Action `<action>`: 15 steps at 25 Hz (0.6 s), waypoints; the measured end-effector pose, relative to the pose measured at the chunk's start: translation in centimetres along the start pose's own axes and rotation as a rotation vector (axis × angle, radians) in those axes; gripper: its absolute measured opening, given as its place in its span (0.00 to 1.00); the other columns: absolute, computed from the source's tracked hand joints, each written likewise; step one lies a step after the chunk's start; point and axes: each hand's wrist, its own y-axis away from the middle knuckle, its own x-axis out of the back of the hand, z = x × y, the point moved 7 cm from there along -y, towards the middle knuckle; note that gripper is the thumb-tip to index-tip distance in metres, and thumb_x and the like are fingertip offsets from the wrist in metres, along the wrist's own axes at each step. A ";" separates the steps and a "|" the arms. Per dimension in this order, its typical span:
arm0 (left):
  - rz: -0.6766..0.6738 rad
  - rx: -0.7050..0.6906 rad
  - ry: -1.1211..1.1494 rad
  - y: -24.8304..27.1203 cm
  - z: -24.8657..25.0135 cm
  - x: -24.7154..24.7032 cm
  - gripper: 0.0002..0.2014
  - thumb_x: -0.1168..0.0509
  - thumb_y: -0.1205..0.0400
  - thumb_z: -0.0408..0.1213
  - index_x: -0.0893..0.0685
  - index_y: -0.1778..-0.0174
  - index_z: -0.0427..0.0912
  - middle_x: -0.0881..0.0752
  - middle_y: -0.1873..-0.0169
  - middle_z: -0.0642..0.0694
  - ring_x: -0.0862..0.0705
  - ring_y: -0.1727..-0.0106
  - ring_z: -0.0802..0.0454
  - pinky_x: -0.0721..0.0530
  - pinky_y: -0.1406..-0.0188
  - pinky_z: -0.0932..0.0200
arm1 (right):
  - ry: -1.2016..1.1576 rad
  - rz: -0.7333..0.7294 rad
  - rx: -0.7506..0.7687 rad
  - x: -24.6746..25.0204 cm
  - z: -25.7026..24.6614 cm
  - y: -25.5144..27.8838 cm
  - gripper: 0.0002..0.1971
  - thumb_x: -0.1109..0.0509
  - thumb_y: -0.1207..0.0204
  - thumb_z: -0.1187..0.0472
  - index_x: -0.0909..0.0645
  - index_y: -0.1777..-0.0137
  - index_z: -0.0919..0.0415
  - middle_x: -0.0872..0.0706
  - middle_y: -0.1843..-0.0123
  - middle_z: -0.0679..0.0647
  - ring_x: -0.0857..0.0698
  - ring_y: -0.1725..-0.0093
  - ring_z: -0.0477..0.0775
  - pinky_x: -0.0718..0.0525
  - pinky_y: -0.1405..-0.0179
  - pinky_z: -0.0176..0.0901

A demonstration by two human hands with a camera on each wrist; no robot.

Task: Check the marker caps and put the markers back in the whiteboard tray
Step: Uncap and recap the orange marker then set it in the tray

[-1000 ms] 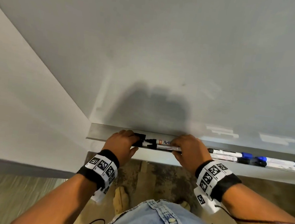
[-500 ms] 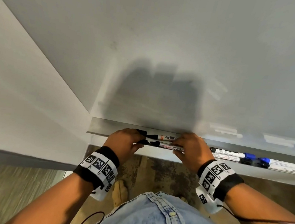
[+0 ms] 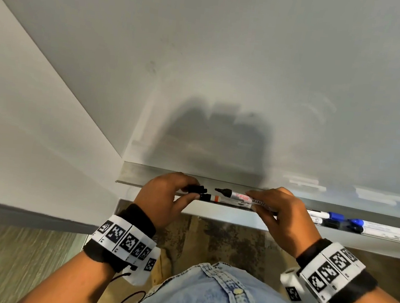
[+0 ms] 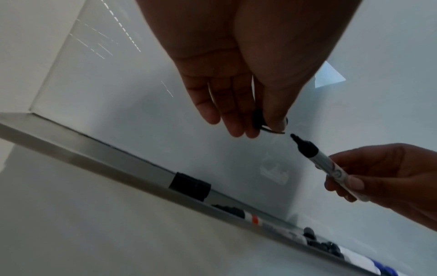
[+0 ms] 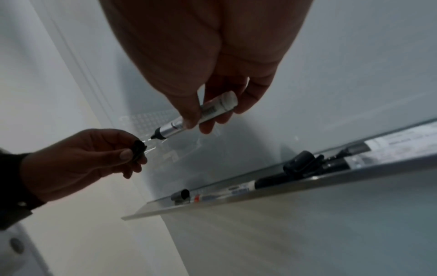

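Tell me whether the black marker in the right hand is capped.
Uncapped. The black marker shows its bare tip; the left hand pinches its black cap apart from it.

blue markers (image 3: 384,228) cut off by the frame's right edge.

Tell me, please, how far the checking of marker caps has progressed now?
Looks done: capped blue markers lie in the whiteboard tray. In hand: the right hand holds an uncapped black marker; the left hand pinches its black cap, apart from the tip. Left: recapping it, returning it.
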 end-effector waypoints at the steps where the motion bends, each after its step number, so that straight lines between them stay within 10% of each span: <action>1: 0.012 -0.001 0.034 0.0 0.2 0.3 0.16 0.37 0.22 0.53 0.14 0.45 0.49 0.11 0.54 0.54 0.15 0.56 0.61 0.14 0.57 0.57 | -0.004 0.010 0.016 0.6 -0.4 0.2 0.14 0.29 0.25 0.62 0.15 0.41 0.51 0.12 0.53 0.43 0.21 0.53 0.42 0.22 0.55 0.32; 9: 0.074 -0.119 0.105 -1.1 3.4 1.8 0.12 0.36 0.21 0.47 0.13 0.46 0.48 0.12 0.56 0.55 0.18 0.55 0.66 0.25 0.57 0.77 | -0.016 0.086 0.064 3.4 -2.0 0.6 0.13 0.32 0.23 0.59 0.16 0.40 0.49 0.14 0.54 0.43 0.20 0.51 0.45 0.18 0.56 0.40; 15: 0.050 -0.193 0.095 -1.2 5.1 1.3 0.12 0.35 0.21 0.47 0.14 0.47 0.47 0.14 0.56 0.55 0.19 0.57 0.64 0.20 0.57 0.69 | 0.052 0.074 0.072 3.9 -2.4 0.7 0.15 0.31 0.25 0.60 0.17 0.39 0.49 0.14 0.55 0.45 0.21 0.53 0.46 0.18 0.58 0.45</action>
